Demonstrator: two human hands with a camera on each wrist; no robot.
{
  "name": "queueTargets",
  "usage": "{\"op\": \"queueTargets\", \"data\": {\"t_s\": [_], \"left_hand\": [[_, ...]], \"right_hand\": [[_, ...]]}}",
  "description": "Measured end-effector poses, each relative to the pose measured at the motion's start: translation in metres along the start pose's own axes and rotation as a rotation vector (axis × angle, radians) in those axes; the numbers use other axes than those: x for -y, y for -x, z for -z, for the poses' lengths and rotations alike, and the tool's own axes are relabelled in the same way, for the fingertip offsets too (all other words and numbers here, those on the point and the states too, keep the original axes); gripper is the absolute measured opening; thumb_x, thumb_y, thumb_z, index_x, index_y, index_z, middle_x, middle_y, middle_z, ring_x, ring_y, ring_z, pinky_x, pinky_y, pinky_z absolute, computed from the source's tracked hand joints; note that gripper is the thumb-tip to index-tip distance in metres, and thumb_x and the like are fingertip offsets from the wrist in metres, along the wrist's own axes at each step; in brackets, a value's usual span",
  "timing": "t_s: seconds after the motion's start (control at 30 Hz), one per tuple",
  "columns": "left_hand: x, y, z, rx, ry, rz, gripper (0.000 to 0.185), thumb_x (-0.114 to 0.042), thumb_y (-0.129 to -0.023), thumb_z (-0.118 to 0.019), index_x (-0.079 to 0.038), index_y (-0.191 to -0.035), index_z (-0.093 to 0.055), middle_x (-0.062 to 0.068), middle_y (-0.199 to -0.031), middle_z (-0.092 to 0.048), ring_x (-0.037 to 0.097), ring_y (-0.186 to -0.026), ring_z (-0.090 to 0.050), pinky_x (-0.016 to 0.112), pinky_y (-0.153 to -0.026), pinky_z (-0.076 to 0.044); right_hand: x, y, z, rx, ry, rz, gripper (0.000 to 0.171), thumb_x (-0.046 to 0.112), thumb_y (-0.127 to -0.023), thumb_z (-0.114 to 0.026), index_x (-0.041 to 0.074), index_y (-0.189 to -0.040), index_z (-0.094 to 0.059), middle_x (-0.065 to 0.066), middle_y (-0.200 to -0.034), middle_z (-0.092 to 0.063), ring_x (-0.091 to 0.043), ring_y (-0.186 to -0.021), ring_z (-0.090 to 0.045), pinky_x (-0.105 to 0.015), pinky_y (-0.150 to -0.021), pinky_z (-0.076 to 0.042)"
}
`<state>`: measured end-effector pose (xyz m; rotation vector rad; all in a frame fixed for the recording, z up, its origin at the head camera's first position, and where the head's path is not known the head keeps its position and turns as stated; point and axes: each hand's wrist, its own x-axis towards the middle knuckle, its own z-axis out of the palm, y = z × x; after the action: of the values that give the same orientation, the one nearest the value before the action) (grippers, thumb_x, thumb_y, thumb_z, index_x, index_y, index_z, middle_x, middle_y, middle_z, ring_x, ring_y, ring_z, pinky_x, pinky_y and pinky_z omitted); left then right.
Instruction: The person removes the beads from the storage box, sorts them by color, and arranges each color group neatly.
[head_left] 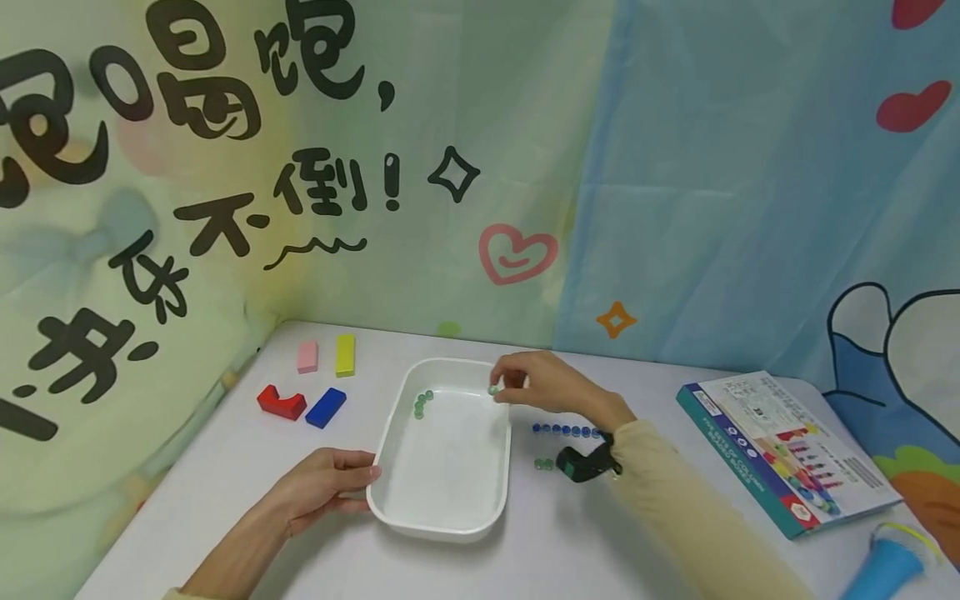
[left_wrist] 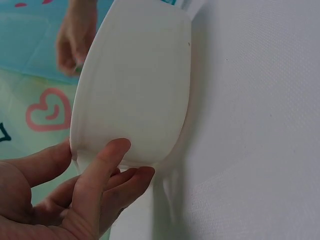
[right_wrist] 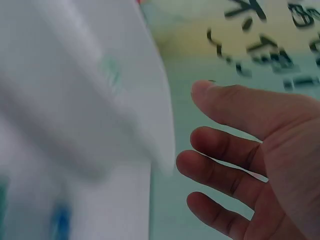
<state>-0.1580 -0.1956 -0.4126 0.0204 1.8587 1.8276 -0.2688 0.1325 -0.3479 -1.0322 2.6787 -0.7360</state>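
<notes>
A white tray (head_left: 453,467) lies on the table with several green glass marbles (head_left: 419,406) in its far left part. My left hand (head_left: 318,487) grips the tray's near left rim, with the thumb near the top edge and fingers against the outer wall. Over the far right corner, my right hand (head_left: 543,383) pinches a green marble (head_left: 492,389) between thumb and fingertips. That marble is hidden in the right wrist view. On the table right of the tray lie a row of blue marbles (head_left: 566,431) and a pair of green marbles (head_left: 543,464).
Pink (head_left: 307,357), yellow (head_left: 345,355), red (head_left: 282,403) and blue (head_left: 326,407) blocks lie left of the tray. A flat boxed set (head_left: 795,450) lies at the right, with a blue object (head_left: 885,571) near the corner. A printed curtain (head_left: 480,167) hangs behind the table.
</notes>
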Motion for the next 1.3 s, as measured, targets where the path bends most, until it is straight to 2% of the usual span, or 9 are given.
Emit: {"op": "queueTargets", "data": {"t_s": [0.1, 0.23, 0.33, 0.43, 0.63, 0.9, 1.07, 1.2, 1.3], "left_hand": [[-0.001, 0.000, -0.001, -0.010, -0.010, 0.012, 0.061, -0.017, -0.092, -0.066, 0.019, -0.135, -0.041, 0.024, -0.124, -0.062, 0.021, -0.097, -0.070, 0.034, -0.084, -0.060], [-0.001, 0.001, -0.001, -0.018, -0.027, 0.028, 0.062, -0.018, -0.092, -0.067, 0.017, -0.136, -0.041, 0.026, -0.126, -0.061, 0.023, -0.099, -0.070, 0.035, -0.084, -0.060], [0.000, 0.001, 0.000, -0.021, -0.034, 0.041, 0.063, -0.019, -0.092, -0.067, 0.017, -0.137, -0.041, 0.026, -0.127, -0.060, 0.023, -0.099, -0.069, 0.035, -0.084, -0.060], [0.002, 0.001, 0.001, -0.030, -0.034, 0.052, 0.065, -0.020, -0.091, -0.068, 0.016, -0.137, -0.040, 0.025, -0.128, -0.060, 0.022, -0.099, -0.070, 0.035, -0.084, -0.060], [0.003, 0.001, 0.002, -0.039, -0.027, 0.060, 0.065, -0.020, -0.091, -0.068, 0.016, -0.137, -0.041, 0.025, -0.127, -0.061, 0.022, -0.098, -0.070, 0.034, -0.084, -0.060], [0.001, -0.001, 0.002, -0.045, -0.027, 0.069, 0.063, -0.020, -0.091, -0.068, 0.014, -0.138, -0.042, 0.025, -0.129, -0.060, 0.023, -0.099, -0.070, 0.035, -0.084, -0.060], [0.001, -0.001, 0.003, -0.042, -0.029, 0.060, 0.064, -0.020, -0.091, -0.068, 0.016, -0.138, -0.041, 0.026, -0.129, -0.059, 0.022, -0.099, -0.070, 0.035, -0.084, -0.060], [0.002, -0.001, 0.003, -0.031, -0.025, 0.050, 0.064, -0.019, -0.092, -0.067, 0.017, -0.138, -0.039, 0.028, -0.130, -0.058, 0.022, -0.099, -0.069, 0.036, -0.084, -0.060], [0.002, -0.001, 0.002, -0.031, -0.025, 0.054, 0.064, -0.019, -0.092, -0.067, 0.016, -0.138, -0.040, 0.028, -0.130, -0.058, 0.022, -0.100, -0.069, 0.035, -0.084, -0.060]], "right_hand": [[-0.029, 0.039, 0.006, -0.030, 0.006, -0.075, 0.014, 0.022, -0.089, -0.070, 0.018, -0.101, -0.067, 0.007, -0.079, -0.060, -0.007, -0.075, -0.054, -0.021, -0.066, -0.050], [-0.066, 0.086, 0.002, -0.052, 0.024, -0.156, 0.011, 0.016, -0.088, -0.070, 0.015, -0.099, -0.067, 0.007, -0.081, -0.060, -0.005, -0.074, -0.050, -0.019, -0.062, -0.047], [-0.086, 0.112, -0.008, -0.052, 0.011, -0.189, 0.011, 0.014, -0.088, -0.070, 0.013, -0.098, -0.066, 0.008, -0.082, -0.061, -0.002, -0.074, -0.049, -0.018, -0.062, -0.046], [-0.096, 0.128, -0.020, -0.036, -0.022, -0.209, 0.012, 0.017, -0.087, -0.071, 0.013, -0.097, -0.066, 0.009, -0.083, -0.060, 0.000, -0.074, -0.047, -0.018, -0.062, -0.045], [-0.097, 0.137, -0.035, -0.067, -0.062, -0.207, 0.016, 0.022, -0.084, -0.075, 0.013, -0.094, -0.065, 0.008, -0.080, -0.057, 0.000, -0.072, -0.045, -0.017, -0.060, -0.043], [-0.092, 0.138, -0.040, -0.108, 0.037, -0.216, 0.017, 0.025, -0.082, -0.076, 0.016, -0.093, -0.067, 0.008, -0.082, -0.054, -0.002, -0.074, -0.044, -0.018, -0.061, -0.041], [-0.090, 0.136, -0.042, -0.113, 0.062, -0.238, 0.017, 0.025, -0.082, -0.077, 0.016, -0.092, -0.067, 0.007, -0.082, -0.054, -0.003, -0.075, -0.045, -0.019, -0.062, -0.042], [-0.090, 0.137, -0.038, -0.066, 0.053, -0.249, 0.019, 0.026, -0.082, -0.077, 0.016, -0.095, -0.067, 0.008, -0.085, -0.056, -0.003, -0.077, -0.047, -0.019, -0.064, -0.045], [-0.088, 0.132, -0.023, 0.010, 0.035, -0.250, 0.023, 0.025, -0.083, -0.076, 0.014, -0.100, -0.067, 0.007, -0.088, -0.061, -0.005, -0.079, -0.051, -0.020, -0.066, -0.048]]}}
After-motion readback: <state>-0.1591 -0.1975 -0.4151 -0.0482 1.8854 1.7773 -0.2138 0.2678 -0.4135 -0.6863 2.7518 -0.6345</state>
